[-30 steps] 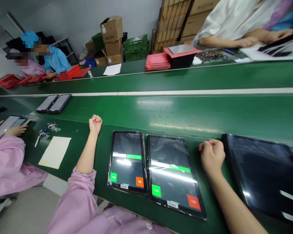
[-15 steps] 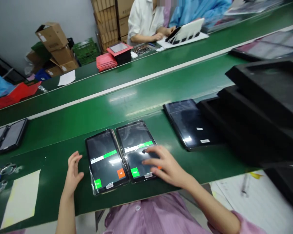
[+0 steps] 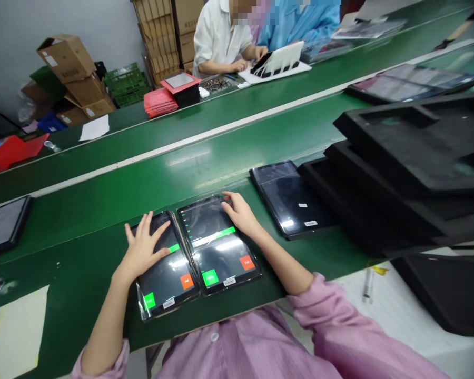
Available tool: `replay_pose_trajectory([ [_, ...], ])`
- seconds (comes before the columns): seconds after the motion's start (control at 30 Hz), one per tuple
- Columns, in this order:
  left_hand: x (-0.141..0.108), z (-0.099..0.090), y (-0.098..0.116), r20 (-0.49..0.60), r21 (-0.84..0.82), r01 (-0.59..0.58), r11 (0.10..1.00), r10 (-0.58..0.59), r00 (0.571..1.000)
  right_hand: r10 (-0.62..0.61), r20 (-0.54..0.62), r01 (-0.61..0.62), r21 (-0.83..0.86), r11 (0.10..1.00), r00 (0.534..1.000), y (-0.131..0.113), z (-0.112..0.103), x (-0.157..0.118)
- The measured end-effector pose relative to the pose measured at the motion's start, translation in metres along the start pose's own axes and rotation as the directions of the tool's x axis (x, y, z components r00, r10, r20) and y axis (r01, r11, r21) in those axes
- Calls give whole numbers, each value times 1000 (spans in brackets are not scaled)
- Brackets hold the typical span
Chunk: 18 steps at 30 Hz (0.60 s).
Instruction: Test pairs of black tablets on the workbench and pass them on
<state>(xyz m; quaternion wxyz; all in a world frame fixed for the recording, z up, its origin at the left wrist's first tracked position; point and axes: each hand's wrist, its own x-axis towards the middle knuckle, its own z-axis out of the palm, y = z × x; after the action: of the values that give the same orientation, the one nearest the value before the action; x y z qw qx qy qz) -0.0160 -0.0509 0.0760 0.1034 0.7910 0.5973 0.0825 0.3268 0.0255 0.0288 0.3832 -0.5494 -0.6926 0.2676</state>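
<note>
Two tablets lie side by side on the green bench, their screens lit with green and orange-red squares and a green bar. Over the upper part of the left tablet (image 3: 164, 281) my left hand (image 3: 142, 247) is spread, fingers apart; whether the fingertips touch the glass I cannot tell. My right hand (image 3: 239, 210) is at the upper right corner of the right tablet (image 3: 217, 258), fingers loosely bent and apart, with nothing visible in it. To the right lies a dark tablet (image 3: 280, 192) with small white labels, its edge beside the black foam trays.
Black foam trays (image 3: 414, 152) are stacked at the right. A pale sheet (image 3: 18, 329) lies at the left, and another dark device (image 3: 8, 223) sits behind it. Across the bench a person in white (image 3: 221, 45) handles a white-cased tablet (image 3: 280, 59) near red sleeves (image 3: 160, 101).
My left hand has moved right, from beside the left tablet to over its screen. My right hand has gone up from the right tablet's lower screen to its top corner. The view has shifted slightly.
</note>
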Motion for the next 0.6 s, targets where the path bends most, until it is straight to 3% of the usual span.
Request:
replay_pose_trajectory([
  [0.1,42,-2,14,57,29,-40,999,38,998,115,-4,-111,216,970,993,29,12,16],
  [0.17,53,-5,18,111,44,-77,996,71,991,153,22,-152,328,933,988,42,14,15],
  [0.33,51,-9,17,186,95,-108,990,89,978,205,77,-218,436,873,976,48,11,11],
  [0.6,61,9,28,184,259,-30,965,-19,983,243,-10,-210,469,858,970,42,20,10],
])
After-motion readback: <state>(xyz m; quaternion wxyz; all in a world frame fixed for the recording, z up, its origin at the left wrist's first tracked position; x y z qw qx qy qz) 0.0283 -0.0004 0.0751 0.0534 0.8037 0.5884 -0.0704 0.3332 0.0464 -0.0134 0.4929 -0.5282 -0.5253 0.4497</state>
